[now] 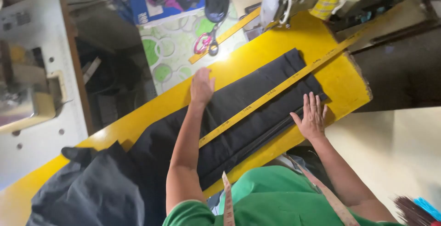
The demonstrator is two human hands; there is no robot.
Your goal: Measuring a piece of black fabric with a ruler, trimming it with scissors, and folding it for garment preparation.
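Both hands lie flat and open on a black cloth (pixel 248 115) spread over the yellow desk (pixel 342 76): right hand (pixel 312 115) at its near edge, left hand (pixel 201 87) at the far edge, a yellow ruler (pixel 275 90) between them. Farther off lie pink-handled scissors (pixel 206 43).

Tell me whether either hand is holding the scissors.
No. Both hands, left and right, press flat on the black cloth; the scissors lie apart.

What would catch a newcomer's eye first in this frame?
The bright yellow table running diagonally across the view, with dark folded cloth spread along it. A long yellow ruler lies on the cloth between the left hand and right hand, both pressed flat. Pink-handled scissors sit beyond the table.
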